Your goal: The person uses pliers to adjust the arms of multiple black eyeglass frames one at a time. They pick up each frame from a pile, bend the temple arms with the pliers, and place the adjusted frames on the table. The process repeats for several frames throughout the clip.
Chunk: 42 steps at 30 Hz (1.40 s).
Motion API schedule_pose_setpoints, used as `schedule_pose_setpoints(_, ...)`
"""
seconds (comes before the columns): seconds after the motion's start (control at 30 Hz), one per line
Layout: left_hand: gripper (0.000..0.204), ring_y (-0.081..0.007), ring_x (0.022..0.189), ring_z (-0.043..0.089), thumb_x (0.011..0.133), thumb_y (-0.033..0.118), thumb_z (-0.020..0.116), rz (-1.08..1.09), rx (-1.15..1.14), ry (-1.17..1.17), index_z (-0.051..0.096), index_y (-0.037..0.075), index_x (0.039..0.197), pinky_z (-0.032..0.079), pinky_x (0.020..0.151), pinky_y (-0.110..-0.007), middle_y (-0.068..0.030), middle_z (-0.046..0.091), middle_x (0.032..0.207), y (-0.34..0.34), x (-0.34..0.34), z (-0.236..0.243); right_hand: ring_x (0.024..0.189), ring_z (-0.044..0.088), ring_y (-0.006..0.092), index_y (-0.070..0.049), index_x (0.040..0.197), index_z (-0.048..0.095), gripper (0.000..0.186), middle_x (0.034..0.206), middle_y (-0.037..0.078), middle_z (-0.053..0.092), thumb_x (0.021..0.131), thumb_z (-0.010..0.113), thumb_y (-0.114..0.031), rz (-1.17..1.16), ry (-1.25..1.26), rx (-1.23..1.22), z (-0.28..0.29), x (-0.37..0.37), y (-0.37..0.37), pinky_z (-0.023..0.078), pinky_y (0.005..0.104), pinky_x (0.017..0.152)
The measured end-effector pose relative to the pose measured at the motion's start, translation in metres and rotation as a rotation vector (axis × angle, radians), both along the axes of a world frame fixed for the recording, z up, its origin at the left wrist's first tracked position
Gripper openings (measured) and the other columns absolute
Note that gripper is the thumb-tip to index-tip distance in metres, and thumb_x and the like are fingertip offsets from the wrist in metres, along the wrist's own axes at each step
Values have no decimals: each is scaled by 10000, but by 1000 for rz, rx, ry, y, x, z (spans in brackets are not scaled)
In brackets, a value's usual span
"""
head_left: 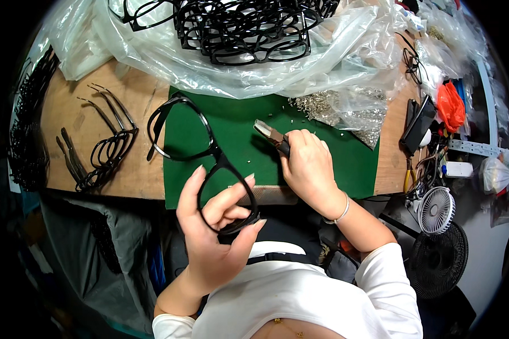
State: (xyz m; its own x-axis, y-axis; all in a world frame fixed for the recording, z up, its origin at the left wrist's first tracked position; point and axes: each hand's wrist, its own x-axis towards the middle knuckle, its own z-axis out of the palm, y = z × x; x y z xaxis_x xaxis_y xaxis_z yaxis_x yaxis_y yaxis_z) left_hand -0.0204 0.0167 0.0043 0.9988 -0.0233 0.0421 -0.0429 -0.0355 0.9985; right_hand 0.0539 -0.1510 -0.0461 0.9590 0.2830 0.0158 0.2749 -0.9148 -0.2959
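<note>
A black eyeglass frame (216, 151) is tilted above the green mat, its lower rim among the fingers of my left hand (212, 231). One temple arm (159, 127) hangs from the frame's far end. My right hand (311, 164) is closed around dark-handled pliers (270, 134) with brown sides and a silver tip, pointing up and left over the mat. The tip is apart from the frame. My fingers hide most of the handles. Beyond the pliers, small metal pieces (316, 107) lie loose and in a clear bag (359, 113).
The green mat (232, 104) lies on a wooden table (144, 90). Across the back, clear plastic sheeting (147, 68) holds piled black frames (249, 28). More glasses (110, 150) stand at left. At right are a phone (418, 123), an orange bag (451, 107) and a small white fan (436, 210).
</note>
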Motion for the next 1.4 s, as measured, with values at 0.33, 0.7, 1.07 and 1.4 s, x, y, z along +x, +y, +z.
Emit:
schedule_pose_setpoints(0.33, 779, -121, 793, 564, 716, -122, 555, 23, 65, -19, 70, 21, 1309, 463, 749, -233, -200, 466, 1166, -15, 8, -17, 645, 480, 96, 9, 821, 528, 184, 689, 57, 538, 816, 582, -167, -52, 730, 930, 52, -21, -5, 408, 240, 590)
schedule_pose_setpoints(0.7, 789, -146, 816, 557, 715, -110, 569, 7, 139, -38, 67, 25, 1308, 481, 762, -246, -193, 473, 1166, -25, 5, -10, 643, 414, 48, -30, 823, 495, 210, 701, -24, 483, 843, 571, -225, -149, 1052, 1334, 51, -26, 0, 367, 214, 584)
schedule_pose_setpoints(1.07, 795, -201, 1015, 505, 711, -96, 581, -57, -326, 207, 42, 1, 1286, 435, 888, -330, -187, 495, 1162, -6, 12, 20, 697, 404, 39, -49, 837, 473, 205, 773, -32, 459, 855, 553, -236, 35, 1128, 1318, 69, -18, 9, 363, 195, 630)
schedule_pose_setpoints(1.4, 921, -214, 860, 600, 676, -54, 665, -49, -468, 273, 1, 27, 1310, 484, 785, -319, -209, 514, 1141, 24, 6, 36, 765, 524, 139, -1, 902, 514, 246, 822, 65, 556, 845, 548, -238, 386, 1040, 819, 89, -11, -11, 429, 285, 702)
